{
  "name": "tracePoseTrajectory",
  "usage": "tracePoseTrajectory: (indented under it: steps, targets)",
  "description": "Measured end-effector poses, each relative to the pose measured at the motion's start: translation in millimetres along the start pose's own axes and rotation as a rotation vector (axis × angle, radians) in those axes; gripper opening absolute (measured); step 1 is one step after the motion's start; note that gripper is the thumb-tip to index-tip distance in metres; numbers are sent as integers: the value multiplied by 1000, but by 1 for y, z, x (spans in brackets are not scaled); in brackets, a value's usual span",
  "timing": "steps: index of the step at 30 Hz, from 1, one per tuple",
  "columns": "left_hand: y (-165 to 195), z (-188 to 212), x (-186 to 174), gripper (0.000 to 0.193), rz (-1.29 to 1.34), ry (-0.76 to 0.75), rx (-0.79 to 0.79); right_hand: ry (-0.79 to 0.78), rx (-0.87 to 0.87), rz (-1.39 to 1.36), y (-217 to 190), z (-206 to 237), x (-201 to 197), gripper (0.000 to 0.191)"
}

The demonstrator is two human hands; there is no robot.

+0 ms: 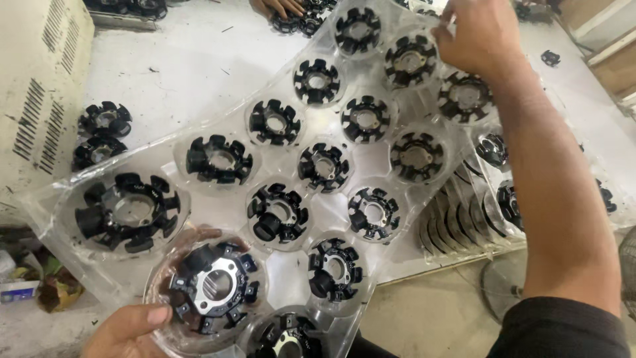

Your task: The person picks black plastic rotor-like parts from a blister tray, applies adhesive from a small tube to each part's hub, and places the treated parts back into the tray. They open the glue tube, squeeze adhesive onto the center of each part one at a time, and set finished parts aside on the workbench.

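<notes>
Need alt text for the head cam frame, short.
Two bare hands lift a clear moulded plastic tray whose round pockets hold black toothed ring-shaped parts: the left hand grips its near edge, the right hand its far edge. Under it lie a white table, two loose black parts and more stacked trays; another person's hand shows at the top edge.

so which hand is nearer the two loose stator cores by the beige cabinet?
Left. The left hand grips the clear tray's near edge, below the loose stator cores; the right hand holds the far edge, well across.
</notes>
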State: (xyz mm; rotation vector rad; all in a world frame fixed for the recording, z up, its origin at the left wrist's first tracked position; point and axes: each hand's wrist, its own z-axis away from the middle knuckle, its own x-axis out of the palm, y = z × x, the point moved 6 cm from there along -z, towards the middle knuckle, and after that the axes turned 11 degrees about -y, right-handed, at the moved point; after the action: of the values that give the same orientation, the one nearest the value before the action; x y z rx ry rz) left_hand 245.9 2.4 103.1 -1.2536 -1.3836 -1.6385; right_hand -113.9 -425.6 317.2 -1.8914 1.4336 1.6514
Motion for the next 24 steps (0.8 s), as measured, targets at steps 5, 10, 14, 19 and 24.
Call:
tracePoseTrajectory:
  steps: [5,10,14,19,24]
  targets:
    - [-13,-34,63,89,136,-226,66,46,41,106,53,54,-56,23]
    - [-12,-96,97,83,48,-484,1,155,-23,163,123,126,-70,18]
    - [-34,-175,114,67,164,-700,-85,12,242,100,207,170,-42,20]
    - [-41,-254,134,57,85,-797,-39,43,324,167,240,238,-48,16]
    - [-25,-305,150,59,2,-934,-93,-73,633,88,215,293,-68,25]
